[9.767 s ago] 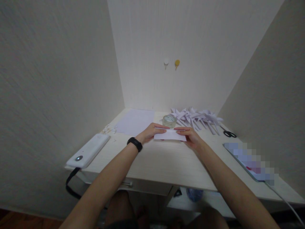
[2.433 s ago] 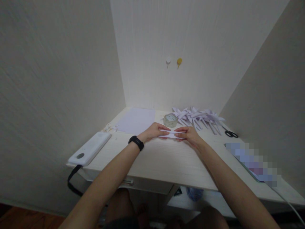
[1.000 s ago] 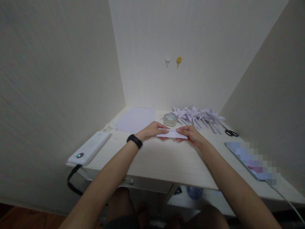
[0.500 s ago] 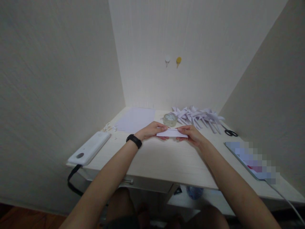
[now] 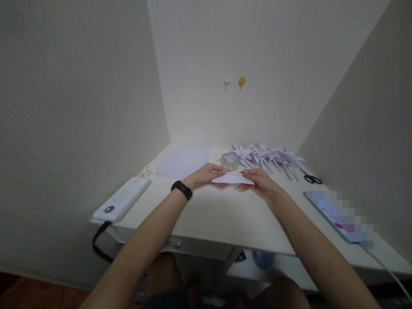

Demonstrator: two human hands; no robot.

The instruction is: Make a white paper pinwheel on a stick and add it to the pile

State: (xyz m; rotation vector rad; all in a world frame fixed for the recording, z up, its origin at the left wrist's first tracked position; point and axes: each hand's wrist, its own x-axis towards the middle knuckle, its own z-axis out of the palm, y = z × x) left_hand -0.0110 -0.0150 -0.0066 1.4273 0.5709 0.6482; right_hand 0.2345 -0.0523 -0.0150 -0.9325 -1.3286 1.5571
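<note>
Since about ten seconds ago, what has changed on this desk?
The folded paper between the left hand and right hand is now a narrower strip; both hands keep holding its ends. The tape roll, scissors and paper pile stayed put.

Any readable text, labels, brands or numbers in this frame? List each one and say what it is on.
None can be read.
Tablet: screen blurred out, nothing legible.
Tape roll: no label legible.
White device: a round dark button, no print visible.
Wristband: black, no digits visible.
Folded paper held between left hand and right hand: blank.
Paper sheet: blank.
</note>
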